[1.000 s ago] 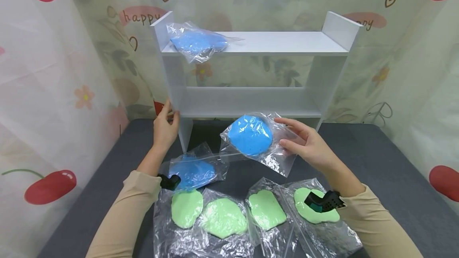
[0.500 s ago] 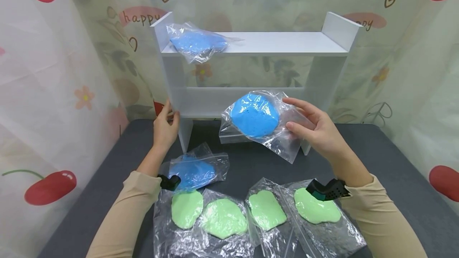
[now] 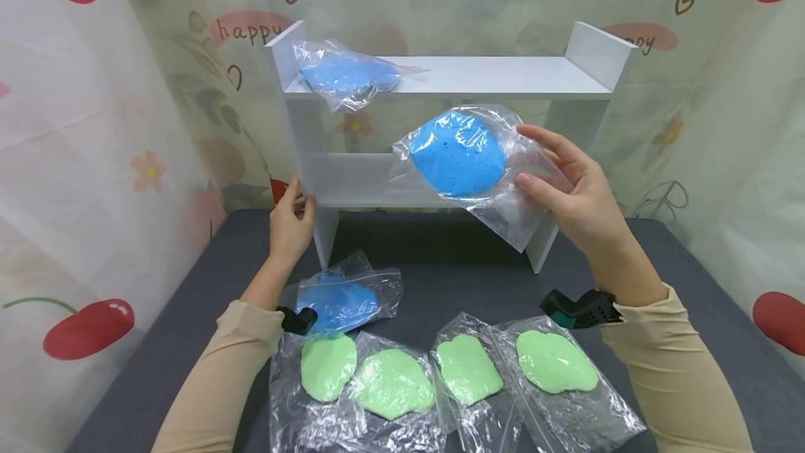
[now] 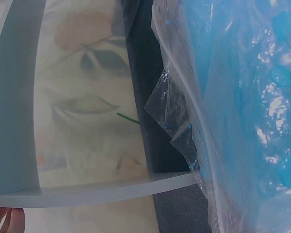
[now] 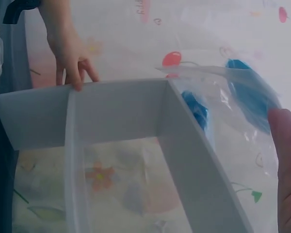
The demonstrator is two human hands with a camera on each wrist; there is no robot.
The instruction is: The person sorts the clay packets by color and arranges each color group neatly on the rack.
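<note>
My right hand (image 3: pixel 575 187) pinches the edge of a clear zip bag (image 3: pixel 525 208) with a flat blue slime-like lump (image 3: pixel 458 154) inside. The bag hangs in the air in front of the white shelf (image 3: pixel 465 77), overlapping its middle opening. With fingers stretched out, my left hand (image 3: pixel 291 229) touches the outer side of the shelf's left panel; the right wrist view shows that left hand (image 5: pixel 73 65) at the panel's edge. Another bagged blue lump (image 3: pixel 349 72) lies on the top shelf at the left. A further blue bag (image 3: pixel 339 299) lies on the table by my left wrist.
Several clear bags with pale green lumps, such as this green lump (image 3: pixel 393 383), lie in a row along the front of the dark table (image 3: pixel 685 341). A patterned curtain (image 3: pixel 144 117) hangs around the sides and back. A thin cord (image 3: pixel 666 194) shows at the back right.
My right hand has raised the blue bag from low before the shelf's bottom to the level of its middle opening, shifting slightly right. The left hand stays on the side panel.
</note>
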